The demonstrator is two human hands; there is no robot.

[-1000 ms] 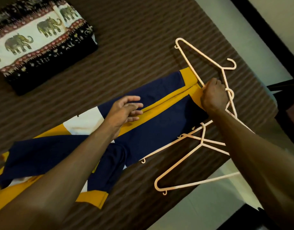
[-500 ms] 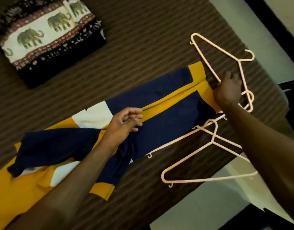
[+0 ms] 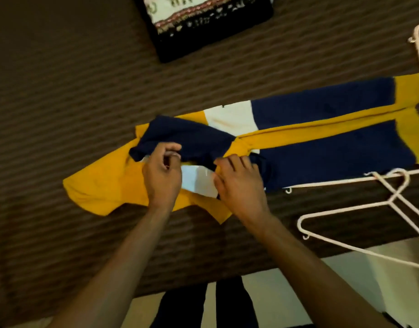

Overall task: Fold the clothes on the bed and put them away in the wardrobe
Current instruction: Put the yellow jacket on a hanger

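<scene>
Two bare hands work at the middle of the frame on a navy, yellow and white garment (image 3: 310, 138) spread across a brown ribbed bedspread (image 3: 73, 79). The garment runs from the centre left, where its yellow part fans out, to the right edge, where navy panels end in yellow bands. A yellow stripe runs along its length between the navy panels, and a white block sits near its middle.

The left hand (image 3: 162, 176) has its fingers curled at a navy fold of the garment, thumb and fingertips pinching the cloth near its left end. The right hand (image 3: 239, 181) lies just beside it, to the right, with its fingers bent down onto the garment where navy, yellow and white meet; whether it grips the cloth or only presses on it cannot be told. A white patch of the garment shows between the two hands.

At the upper middle of the frame a folded cloth with an elephant print (image 3: 203, 22) lies on the bedspread, well apart from the garment. At the right, pale plastic hangers (image 3: 393, 200) lie on the bedspread, one touching the garment's lower navy edge. Along the bottom, pale floor (image 3: 345, 280) and the person's dark-trousered legs (image 3: 203, 304) show beyond the bed's edge.
</scene>
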